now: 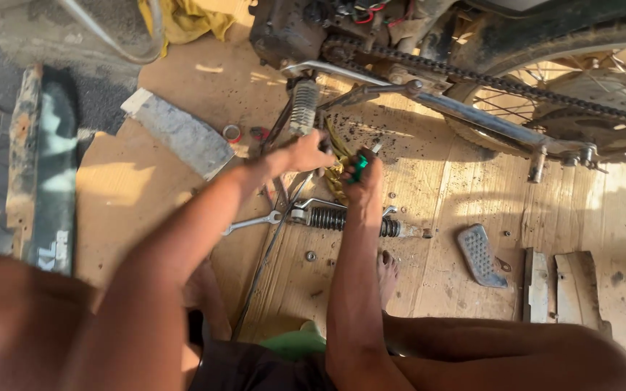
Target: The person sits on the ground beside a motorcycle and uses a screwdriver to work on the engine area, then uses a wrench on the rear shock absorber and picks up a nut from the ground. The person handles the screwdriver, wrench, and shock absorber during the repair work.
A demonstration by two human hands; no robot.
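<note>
**Hands working at a motorcycle's lower frame over a cardboard floor**

Cardboard sheets (465,195), oil-spotted and lit by hard sun, covered the ground beneath a motorcycle whose drive chain (487,76) and spoked rear wheel (603,94) filled the upper right of the view. The person sat low, knees spread, both arms reaching forward.

Risk, as a judgement: the tool could slip off whatever it bore on, since the tip was hidden and the surfaces looked greasy; knuckles would then hit the frame. Small nuts scattered on the cardboard could roll away or be knelt on, and the bare foot (387,269) lay close to the loose parts.

The left hand (306,150) was closed around the lower end of an upright ribbed shock absorber (303,107) still on the bike, fingers wrapped tight. The right hand (362,174) was clenched on a green-handled tool (359,166), just beside a crumpled yellow rag (338,174). A second, loose shock absorber (342,219) lay on the cardboard near the wrists, a spanner (251,222) touching its end. A footrest pad (480,253) lay well apart, to the right.
</note>
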